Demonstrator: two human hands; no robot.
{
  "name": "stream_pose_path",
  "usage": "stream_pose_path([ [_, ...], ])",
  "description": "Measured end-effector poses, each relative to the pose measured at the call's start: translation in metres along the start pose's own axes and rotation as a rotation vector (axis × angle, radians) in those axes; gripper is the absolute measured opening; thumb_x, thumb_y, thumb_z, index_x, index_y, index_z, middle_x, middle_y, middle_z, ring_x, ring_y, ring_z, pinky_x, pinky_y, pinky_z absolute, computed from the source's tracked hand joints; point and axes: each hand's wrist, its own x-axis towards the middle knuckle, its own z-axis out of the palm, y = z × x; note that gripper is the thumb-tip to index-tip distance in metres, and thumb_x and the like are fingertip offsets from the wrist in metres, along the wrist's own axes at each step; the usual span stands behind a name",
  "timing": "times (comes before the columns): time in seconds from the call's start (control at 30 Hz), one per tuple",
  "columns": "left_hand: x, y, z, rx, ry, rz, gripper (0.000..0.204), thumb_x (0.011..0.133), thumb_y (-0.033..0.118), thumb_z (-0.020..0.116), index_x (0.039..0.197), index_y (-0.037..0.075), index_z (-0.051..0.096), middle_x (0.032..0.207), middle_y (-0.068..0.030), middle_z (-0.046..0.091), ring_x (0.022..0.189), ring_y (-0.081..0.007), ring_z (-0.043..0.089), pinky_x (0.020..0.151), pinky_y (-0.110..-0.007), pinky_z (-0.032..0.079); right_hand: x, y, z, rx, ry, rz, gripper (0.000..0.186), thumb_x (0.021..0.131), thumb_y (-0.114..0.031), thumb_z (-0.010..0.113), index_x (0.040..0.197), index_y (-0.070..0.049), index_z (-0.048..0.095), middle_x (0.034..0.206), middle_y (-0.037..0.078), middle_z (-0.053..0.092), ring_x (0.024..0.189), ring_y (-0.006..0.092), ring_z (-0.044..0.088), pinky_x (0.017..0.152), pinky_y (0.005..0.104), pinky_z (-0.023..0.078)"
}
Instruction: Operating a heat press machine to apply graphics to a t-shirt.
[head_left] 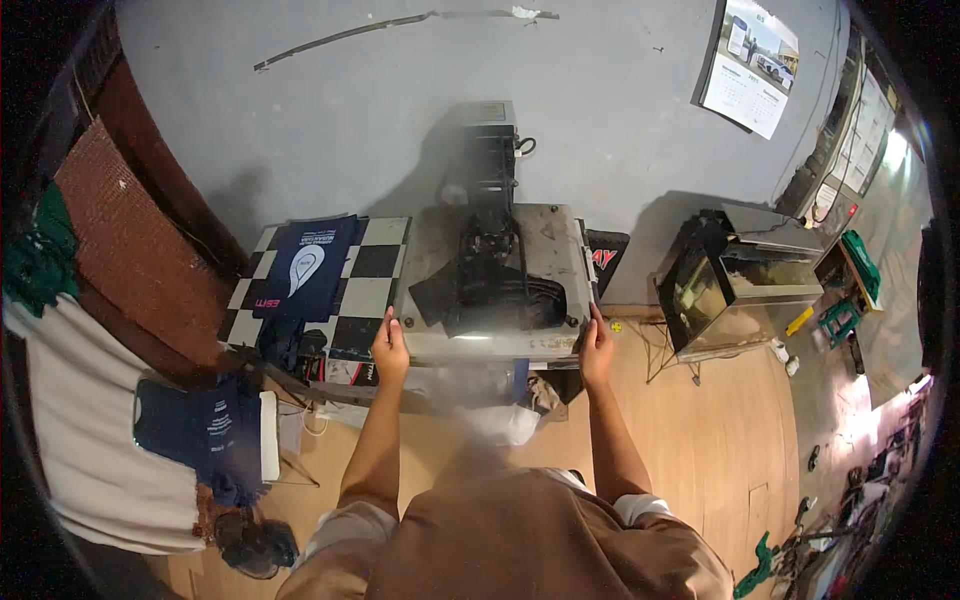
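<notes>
A heat press [545,330] stands against the wall, with a wide grey metal plate and a dark upright arm and column [490,180] behind it. Black pieces [440,295] lie on top of the plate around the arm's foot. At the plate's front left corner, my left hand [391,348] grips the edge, fingers along its side. My right hand [597,352] holds the opposite front corner in the same way. Whatever lies beneath the plate is hidden. Left of the press, a folded navy printed cloth [312,265] rests on a black-and-white checkered tabletop [375,262].
A metal-framed glass box [745,285] stands at the right. Navy garments [215,435] and a long beige cloth [110,430] hang at the left. Below the press are white and dark bundles [510,425]. A calendar [750,70] hangs on the grey wall.
</notes>
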Motion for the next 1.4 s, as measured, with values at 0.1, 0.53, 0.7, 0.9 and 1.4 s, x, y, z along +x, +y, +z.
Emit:
stream_pose_path([
  [0.1,0.000,-0.003,-0.008,0.052,0.007,0.005,0.041,0.105,0.025,0.045,0.137,0.002,0.056,0.097,-0.0037,0.065,0.084,-0.0099,0.056,0.078,-0.024,0.044,-0.004,-0.012,0.008,0.094,0.007,-0.038,0.040,0.106,-0.013,0.041,0.143,-0.002,0.049,0.074,-0.009,0.040,0.062,0.0017,0.032,0.055,0.0191,0.028],
  [0.53,0.000,0.007,-0.008,0.005,-0.044,-0.119,0.037,0.102,0.019,0.048,0.132,0.002,0.060,0.121,-0.0141,0.069,0.104,-0.0166,0.065,0.091,-0.029,0.047,-0.005,-0.014,0.001,-0.031,-0.010,0.067,0.040,0.104,-0.018,0.040,0.138,-0.001,0.053,0.129,0.021,0.063,0.115,0.0268,0.061,0.099,0.0352,0.044],
  [0.7,0.001,0.003,-0.014,0.001,-0.047,-0.021,0.040,0.105,0.024,0.044,0.135,0.001,0.057,0.125,-0.0134,0.066,0.112,-0.0186,0.060,0.099,-0.030,0.043,-0.018,-0.053,0.004,0.062,-0.056,0.064,0.043,0.106,-0.020,0.039,0.145,-0.004,0.046,0.084,0.003,0.059,0.071,0.0098,0.055,0.067,0.0264,0.048],
  [0.9,0.003,0.001,-0.012,-0.048,-0.072,-0.054,0.041,0.105,0.025,0.045,0.137,0.002,0.055,0.136,-0.0149,0.059,0.126,-0.0213,0.054,0.105,-0.031,0.039,-0.019,-0.060,0.006,0.177,-0.013,0.093,0.040,0.106,-0.015,0.041,0.142,-0.001,0.050,0.085,-0.005,0.055,0.072,0.0031,0.044,0.066,0.0195,0.039],
  [1.4,-0.106,0.037,-0.001,0.071,-0.285,0.151,0.027,0.092,0.014,0.061,0.116,0.004,0.057,0.107,-0.0157,0.059,0.105,-0.0294,0.056,0.092,-0.039,0.045,-0.128,-0.104,0.063,-0.316,-0.134,-0.514,0.030,0.079,0.002,0.054,0.108,0.000,0.061,0.098,0.021,0.059,0.091,0.0402,0.055,0.082,0.0461,0.046],
])
